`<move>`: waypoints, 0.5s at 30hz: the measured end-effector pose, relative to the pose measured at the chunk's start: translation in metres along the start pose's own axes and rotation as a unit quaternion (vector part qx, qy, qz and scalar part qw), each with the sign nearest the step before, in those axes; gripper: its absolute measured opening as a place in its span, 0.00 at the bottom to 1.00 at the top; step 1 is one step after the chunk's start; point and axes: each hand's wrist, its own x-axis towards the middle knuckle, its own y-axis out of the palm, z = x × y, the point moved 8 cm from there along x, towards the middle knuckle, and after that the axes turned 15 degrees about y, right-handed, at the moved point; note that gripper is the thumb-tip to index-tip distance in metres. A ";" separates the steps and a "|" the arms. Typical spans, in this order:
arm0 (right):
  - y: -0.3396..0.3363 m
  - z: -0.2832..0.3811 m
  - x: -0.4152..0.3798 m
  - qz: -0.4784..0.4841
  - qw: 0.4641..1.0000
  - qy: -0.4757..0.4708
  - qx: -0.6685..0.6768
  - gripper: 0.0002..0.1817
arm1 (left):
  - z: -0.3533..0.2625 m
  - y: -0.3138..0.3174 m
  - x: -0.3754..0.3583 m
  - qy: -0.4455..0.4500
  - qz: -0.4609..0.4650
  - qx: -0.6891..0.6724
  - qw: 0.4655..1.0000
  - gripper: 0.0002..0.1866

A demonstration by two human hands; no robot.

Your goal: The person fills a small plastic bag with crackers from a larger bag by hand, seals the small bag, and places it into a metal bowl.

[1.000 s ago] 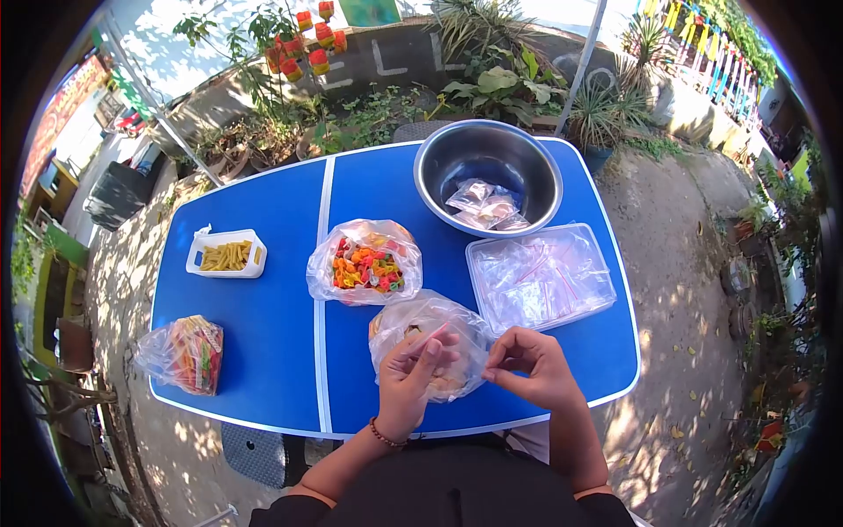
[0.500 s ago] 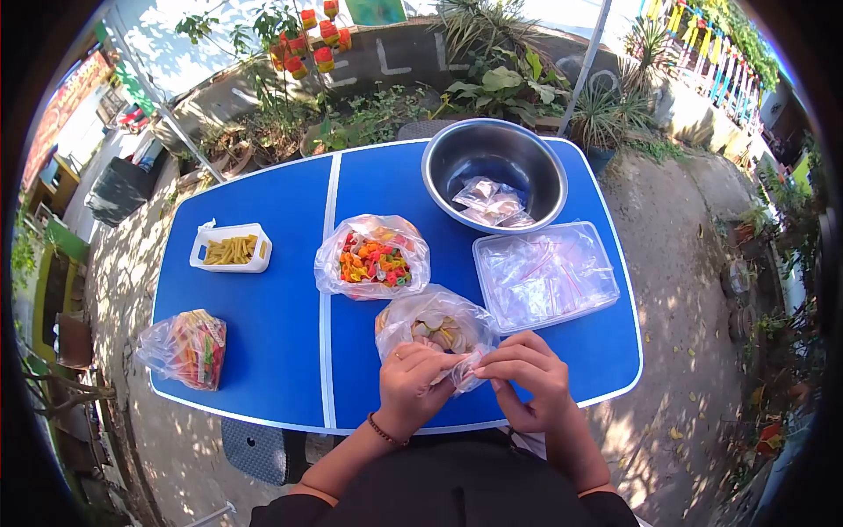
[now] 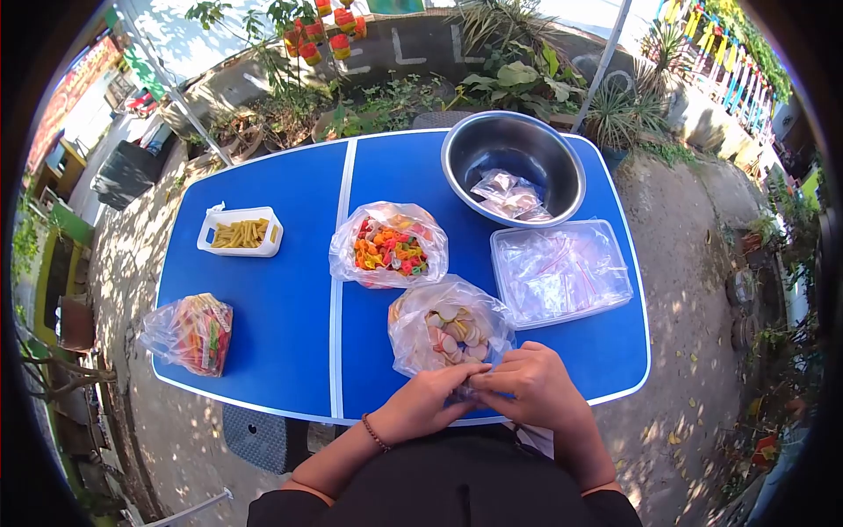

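My left hand and my right hand meet at the near side of the table, thumbs and fingers pinched together on a small clear plastic bag. My fingers hide most of it, so its contents cannot be made out. Just beyond my fingertips stands a large open plastic bag holding round, flat, pale chips. Behind it is another open plastic bag full of bright orange, red and yellow pieces.
On the blue table, a steel basin holds several filled small packets. A clear tub contains flat plastic bags. Leftward are a white basket of yellowish sticks and a bag of coloured sticks.
My hands have drawn closer together and slightly toward me, uncovering more of the round chips. The view has shifted, so the table's things appear a little farther right.
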 end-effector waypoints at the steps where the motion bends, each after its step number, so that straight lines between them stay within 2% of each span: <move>1: -0.003 0.002 0.003 -0.006 1.000 -0.001 0.014 0.02 | 0.004 0.000 -0.003 -0.020 -0.008 -0.019 1.000 0.21; 4: -0.004 -0.007 0.011 -0.056 0.991 0.021 0.124 0.05 | 0.028 -0.006 -0.015 -0.101 -0.051 -0.057 0.992 0.21; 7: 0.001 -0.025 0.018 -0.139 0.971 0.086 0.176 0.06 | 0.033 -0.021 -0.019 -0.051 -0.113 0.043 0.991 0.18; 10: 0.033 -0.041 0.031 -0.070 0.988 0.117 0.078 0.07 | 0.037 -0.025 -0.023 -0.077 -0.158 0.014 0.984 0.16; 15: 0.069 -0.051 0.043 -0.117 0.984 0.134 -0.033 0.09 | 0.039 -0.022 -0.027 -0.097 -0.145 -0.046 0.984 0.14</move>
